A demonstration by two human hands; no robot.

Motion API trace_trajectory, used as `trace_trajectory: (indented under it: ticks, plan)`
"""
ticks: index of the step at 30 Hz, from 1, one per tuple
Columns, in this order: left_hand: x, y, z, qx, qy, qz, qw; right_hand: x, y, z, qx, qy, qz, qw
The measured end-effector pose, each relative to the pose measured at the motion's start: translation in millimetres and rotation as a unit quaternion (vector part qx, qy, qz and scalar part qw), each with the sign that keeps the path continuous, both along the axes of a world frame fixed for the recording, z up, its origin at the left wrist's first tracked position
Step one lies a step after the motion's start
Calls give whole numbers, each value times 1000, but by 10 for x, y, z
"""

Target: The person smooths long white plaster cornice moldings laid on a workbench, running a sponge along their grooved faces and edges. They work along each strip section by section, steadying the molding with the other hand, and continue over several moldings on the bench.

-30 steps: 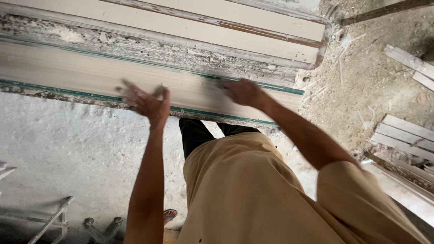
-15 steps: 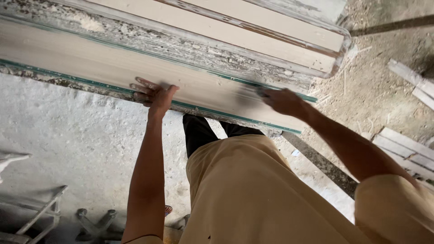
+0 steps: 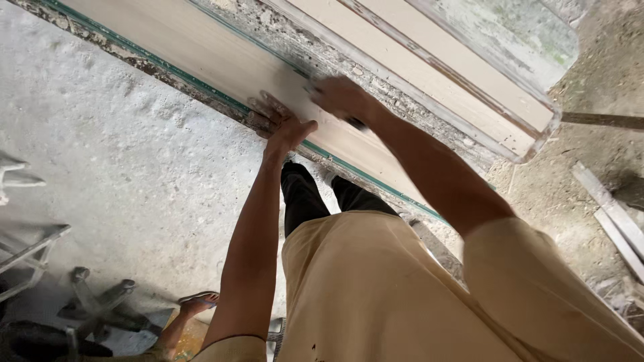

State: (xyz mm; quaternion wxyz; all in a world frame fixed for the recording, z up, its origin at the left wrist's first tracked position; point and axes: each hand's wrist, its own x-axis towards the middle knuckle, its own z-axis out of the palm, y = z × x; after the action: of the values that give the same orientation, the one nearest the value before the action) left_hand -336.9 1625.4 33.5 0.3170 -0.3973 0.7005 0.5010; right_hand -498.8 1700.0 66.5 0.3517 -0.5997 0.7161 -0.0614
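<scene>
Our right hand (image 3: 341, 97) is smeared by motion blur on the long pale beige panel with a green edge (image 3: 221, 64); we can't tell what the dark bit under it is. The panel's ends run past the frame's edges.

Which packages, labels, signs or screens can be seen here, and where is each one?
None are in view: no package, label, sign or screen. There is only a long pale board with a green edge, under both hands, on a rough grey floor.
</scene>
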Motion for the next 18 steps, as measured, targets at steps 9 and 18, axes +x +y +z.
trace_trajectory:
  ticks: [9,18]
  plan:
    - [-130,-65,169,-53,-102,23,993,-265,2802,520,271,-75,-263,923]
    - [-6,-155,-163,-46,-15,88,995,-5,584,-88,254,-83,-247,931]
